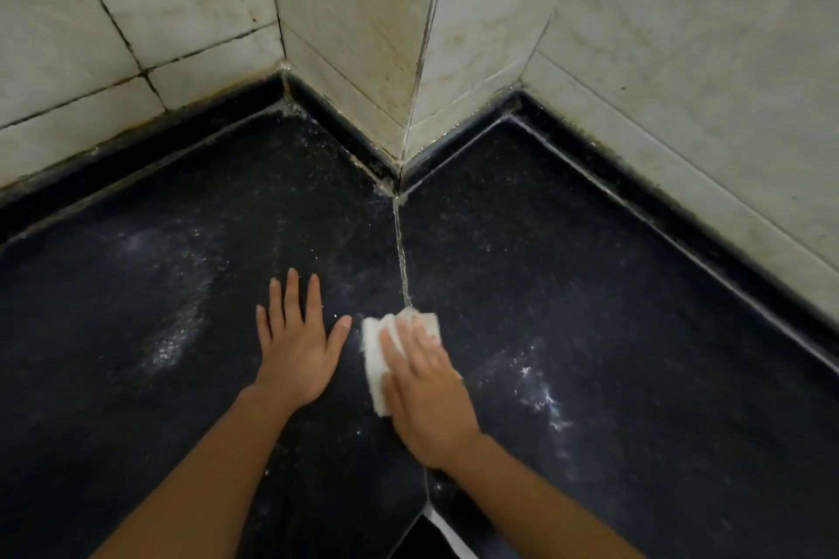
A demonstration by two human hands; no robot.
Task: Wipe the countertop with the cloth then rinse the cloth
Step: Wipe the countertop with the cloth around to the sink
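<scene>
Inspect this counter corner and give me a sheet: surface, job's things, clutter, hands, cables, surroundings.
Surface: dark speckled countertop; white powdery smears at left, more at right; pale seam runs from the wall corner.
Job's things: white folded cloth lies on the countertop, over the seam.
Clutter: nothing seen.
Hands: left hand flat on the countertop, fingers spread; right hand presses the cloth with flat fingers.
Cables: nothing seen.
Surroundings: stained wall tiles with dark grout; no tap or sink in view.
</scene>
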